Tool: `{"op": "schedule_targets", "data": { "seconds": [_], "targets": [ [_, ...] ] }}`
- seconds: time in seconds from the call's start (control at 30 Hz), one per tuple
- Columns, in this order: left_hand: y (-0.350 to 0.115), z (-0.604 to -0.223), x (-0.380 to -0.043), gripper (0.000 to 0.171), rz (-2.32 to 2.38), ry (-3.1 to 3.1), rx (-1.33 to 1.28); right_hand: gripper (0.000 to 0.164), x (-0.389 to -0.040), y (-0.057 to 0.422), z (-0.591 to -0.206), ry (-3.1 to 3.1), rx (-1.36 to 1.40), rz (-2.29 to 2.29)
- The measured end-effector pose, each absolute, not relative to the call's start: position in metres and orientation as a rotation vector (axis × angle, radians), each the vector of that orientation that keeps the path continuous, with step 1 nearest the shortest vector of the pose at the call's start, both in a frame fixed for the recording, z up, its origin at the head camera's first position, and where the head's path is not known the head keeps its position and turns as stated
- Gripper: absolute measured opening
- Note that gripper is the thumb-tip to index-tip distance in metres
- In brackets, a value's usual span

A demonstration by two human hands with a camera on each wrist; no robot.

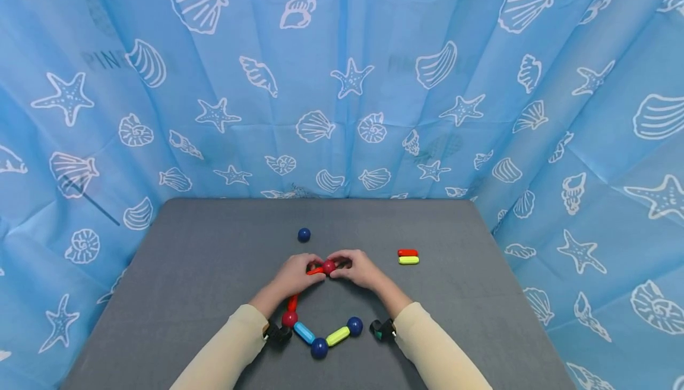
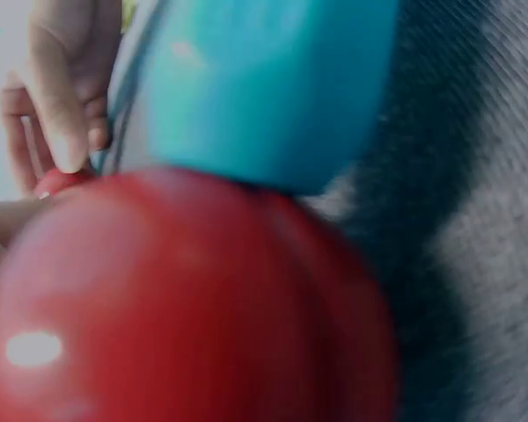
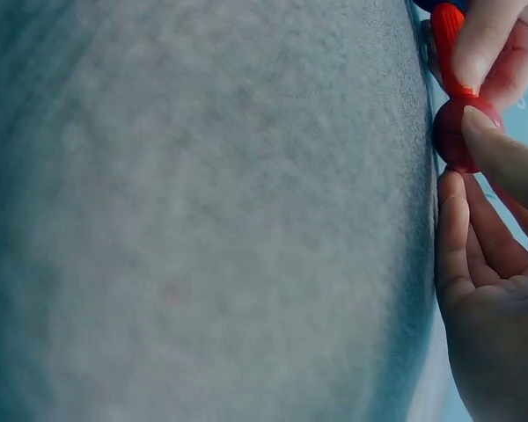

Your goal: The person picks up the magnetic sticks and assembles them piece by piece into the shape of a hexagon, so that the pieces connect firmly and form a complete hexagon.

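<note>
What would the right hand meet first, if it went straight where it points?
Past the red ball the right hand pinches, probably the red stick touching that ball, held by the left hand; depth is unclear.

On my left wrist feed, a glossy red ball [image 2: 185, 299] fills the foreground, touching a turquoise rod [image 2: 264, 88]; beyond, at upper left, I see a hand [image 2: 66, 79] touching a small red piece [image 2: 60, 182]; woven grey cloth [image 2: 502, 246] spreads rightward

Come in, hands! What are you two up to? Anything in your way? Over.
Left hand pinching red stick; right hand gripping red ball. Stick's end against ball. Loose blue ball lies beyond left hand, not blocking. Over.
</note>
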State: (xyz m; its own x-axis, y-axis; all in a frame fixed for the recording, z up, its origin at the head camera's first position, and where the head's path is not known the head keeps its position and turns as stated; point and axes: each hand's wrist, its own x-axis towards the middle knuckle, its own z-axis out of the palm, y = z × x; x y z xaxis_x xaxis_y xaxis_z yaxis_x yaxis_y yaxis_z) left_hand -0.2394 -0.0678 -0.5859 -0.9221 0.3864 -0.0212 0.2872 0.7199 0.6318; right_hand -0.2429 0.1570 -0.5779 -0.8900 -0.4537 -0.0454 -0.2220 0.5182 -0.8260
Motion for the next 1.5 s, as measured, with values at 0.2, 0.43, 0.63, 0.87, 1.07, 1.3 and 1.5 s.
{"op": "schedule_targets", "data": {
  "seconds": [0.2,0.43,0.63,0.87,1.07,1.3,1.5],
  "targets": [
    [-0.072,-0.593,-0.24,0.03,1.022,2.825,0.591,0.046,-0.241,0.158,-0.574,2.507,-0.59,-1.344],
    [-0.087,-0.596,-0.236,0.032,1.0,2.924,0.559,0.046,-0.233,0.167,-0.567,2.611,-0.584,-1.314],
    [-0.101,-0.599,-0.223,0.026,1.047,2.944,0.546,0.043,-0.224,0.183,-0.564,2.679,-0.574,-1.326],
    [-0.104,-0.606,-0.209,0.023,1.107,3.023,0.434,0.043,-0.214,0.209,-0.552,2.769,-0.499,-1.357],
    [-0.103,-0.605,-0.198,0.022,1.107,3.101,0.328,0.04,-0.208,0.24,-0.546,2.884,-0.457,-1.319],
    [-0.092,-0.603,-0.194,0.021,1.086,3.18,0.248,0.036,-0.208,0.275,-0.552,3.001,-0.396,-1.238],
    [-0.076,-0.603,-0.188,0.022,1.03,3.239,0.201,0.032,-0.207,0.294,-0.559,3.133,-0.22,-1.015]
  ]
}}
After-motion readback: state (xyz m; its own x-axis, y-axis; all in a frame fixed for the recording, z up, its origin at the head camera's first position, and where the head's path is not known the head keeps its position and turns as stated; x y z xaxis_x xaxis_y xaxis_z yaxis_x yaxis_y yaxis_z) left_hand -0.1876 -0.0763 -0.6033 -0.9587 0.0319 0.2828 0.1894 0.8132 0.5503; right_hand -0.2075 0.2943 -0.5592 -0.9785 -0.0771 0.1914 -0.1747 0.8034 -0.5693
